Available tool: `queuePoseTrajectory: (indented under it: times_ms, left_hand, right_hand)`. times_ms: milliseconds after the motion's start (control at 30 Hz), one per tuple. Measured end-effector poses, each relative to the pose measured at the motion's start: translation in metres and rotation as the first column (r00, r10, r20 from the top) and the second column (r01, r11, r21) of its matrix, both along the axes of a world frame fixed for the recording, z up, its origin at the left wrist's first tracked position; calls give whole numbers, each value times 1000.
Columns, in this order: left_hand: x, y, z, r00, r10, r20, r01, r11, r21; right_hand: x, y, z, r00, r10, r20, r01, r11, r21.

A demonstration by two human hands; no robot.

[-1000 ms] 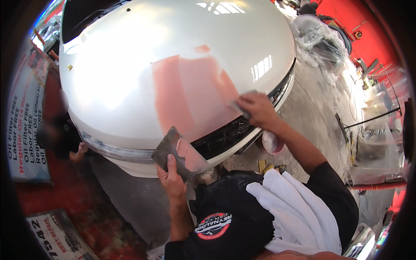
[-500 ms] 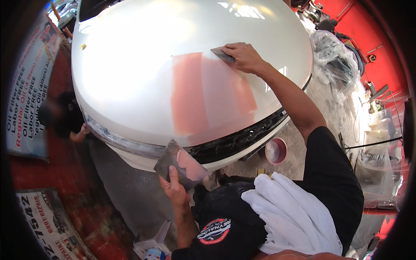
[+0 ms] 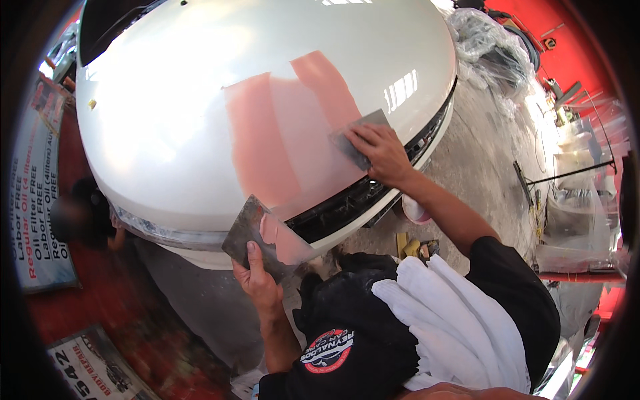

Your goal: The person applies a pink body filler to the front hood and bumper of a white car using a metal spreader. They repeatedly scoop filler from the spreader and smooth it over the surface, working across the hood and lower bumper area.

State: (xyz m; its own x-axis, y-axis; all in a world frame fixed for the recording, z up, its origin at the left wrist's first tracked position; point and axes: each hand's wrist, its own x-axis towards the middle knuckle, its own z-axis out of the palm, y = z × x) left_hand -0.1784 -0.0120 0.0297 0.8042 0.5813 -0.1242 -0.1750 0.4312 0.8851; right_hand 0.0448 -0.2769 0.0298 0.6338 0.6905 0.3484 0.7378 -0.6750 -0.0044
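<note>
The white car hood spreads out in front of me. Two bands of pink body filler run along it, with a thinner, paler smear between them. My right hand is closed on a flat grey spreader, which lies against the hood near its front edge, at the near end of the right band. Below the hood's front edge, my left hand grips a flat metal plate, thumb on top. A lump of pink filler sits on that plate.
A dark grille opening borders the hood's front edge. Beyond the right side lies crumpled clear plastic sheeting. A pink-rimmed bucket stands on the floor. Another person crouches at left beside a banner. A white towel hangs over me.
My right hand has drawn the spreader from the far end of the filler toward the front edge. The right band now looks smoother and more distinct. The view has shifted; my left hand still holds the plate.
</note>
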Motion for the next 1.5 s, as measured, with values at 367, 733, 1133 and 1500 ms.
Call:
queuePoseTrajectory:
  times_ms: [367, 733, 1133, 1500]
  left_hand:
    - [9, -13, 10, 999, -42, 21, 42, 999, 1]
    - [-12, -27, -6, 997, 57, -52, -57, 998, -9]
    - [-11, -17, -11, 996, 74, -47, -74, 997, 0]
    - [-2, 3, 7, 988, -145, 60, 144, 989, 16]
  right_hand:
    - [-61, -33, -11, 986, -35, -165, 37, 999, 9]
    - [182, 82, 91, 997, 17, -69, -25, 992, -123]
    - [162, 48, 80, 961, -27, -276, -30, 980, -199]
    - [-25, -27, 1, 994, -75, -85, 87, 985, 146]
